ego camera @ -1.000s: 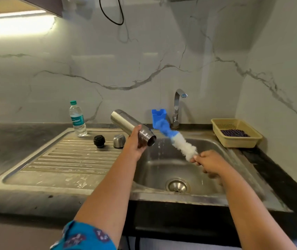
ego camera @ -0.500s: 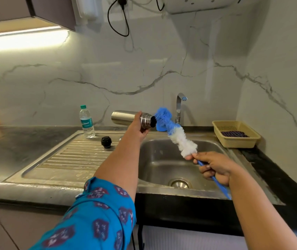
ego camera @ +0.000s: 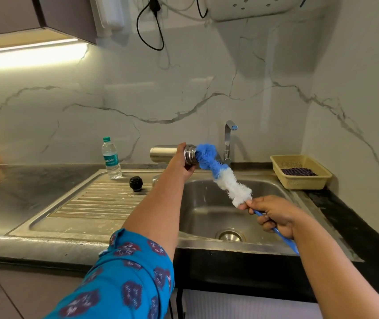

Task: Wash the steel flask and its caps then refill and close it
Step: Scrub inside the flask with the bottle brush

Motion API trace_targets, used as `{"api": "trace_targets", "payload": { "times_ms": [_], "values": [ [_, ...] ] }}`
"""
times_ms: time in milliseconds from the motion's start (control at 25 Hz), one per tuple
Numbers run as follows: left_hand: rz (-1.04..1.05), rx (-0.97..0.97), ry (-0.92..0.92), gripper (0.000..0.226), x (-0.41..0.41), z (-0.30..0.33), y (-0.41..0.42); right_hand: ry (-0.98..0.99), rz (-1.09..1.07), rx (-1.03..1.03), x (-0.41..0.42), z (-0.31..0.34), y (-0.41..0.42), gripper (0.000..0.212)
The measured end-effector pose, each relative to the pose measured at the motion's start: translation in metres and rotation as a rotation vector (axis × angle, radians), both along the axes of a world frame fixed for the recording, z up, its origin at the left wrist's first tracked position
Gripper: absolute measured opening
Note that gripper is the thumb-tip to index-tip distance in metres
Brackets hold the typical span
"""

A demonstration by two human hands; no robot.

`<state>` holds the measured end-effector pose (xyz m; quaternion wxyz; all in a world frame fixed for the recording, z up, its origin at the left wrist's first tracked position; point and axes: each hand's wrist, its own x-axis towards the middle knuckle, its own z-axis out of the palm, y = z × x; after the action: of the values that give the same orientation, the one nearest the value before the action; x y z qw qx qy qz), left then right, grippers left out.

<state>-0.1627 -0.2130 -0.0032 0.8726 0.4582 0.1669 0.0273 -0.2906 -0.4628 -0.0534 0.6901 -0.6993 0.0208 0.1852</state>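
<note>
The left hand (ego camera: 180,165) grips the cylindrical brushed-steel flask (ego camera: 164,153) near its threaded neck and holds it lying level above the left rim of the stainless-steel sink basin (ego camera: 209,212), mouth turned right, which I judge is so that any water runs into the basin and the opening faces the tool. The right hand (ego camera: 273,216) is curled round the blue handle of the long bottle brush with blue and white bristles (ego camera: 224,178), just below the white tuft; the blue tip presses at the flask's mouth and bends there, seemingly at the point of entry, so scrubbing the inside looks like the step in hand. On the ribbed draining board left of the basin stands the round black inner cap (ego camera: 136,183), kept off to be washed separately. The small clear plastic water bottle with a green cap (ego camera: 111,158) stands behind it, further left of the basin, probably for the refill. The chrome tap (ego camera: 228,140) behind the basin shows no running stream.
</note>
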Motion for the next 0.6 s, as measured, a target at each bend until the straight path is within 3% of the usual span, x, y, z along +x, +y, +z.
{"api": "trace_targets", "payload": {
  "times_ms": [120, 240, 440, 600],
  "values": [
    [0.004, 0.055, 0.006, 0.047, -0.002, 0.001, -0.004, -0.161, -0.071, -0.412, 0.005, -0.002, 0.005, 0.023],
    [0.072, 0.126, -0.014, 0.07, 0.002, -0.006, -0.006, -0.458, -0.176, -0.92, 0.008, 0.0, 0.011, 0.018],
    [0.124, 0.186, -0.008, 0.082, 0.009, -0.018, -0.005, -0.794, -0.217, -1.382, -0.015, 0.013, 0.034, 0.021],
    [0.022, 0.229, -0.025, 0.057, -0.014, -0.028, -0.023, -0.922, -0.129, -1.502, -0.012, 0.015, 0.055, 0.021]
  ]
}}
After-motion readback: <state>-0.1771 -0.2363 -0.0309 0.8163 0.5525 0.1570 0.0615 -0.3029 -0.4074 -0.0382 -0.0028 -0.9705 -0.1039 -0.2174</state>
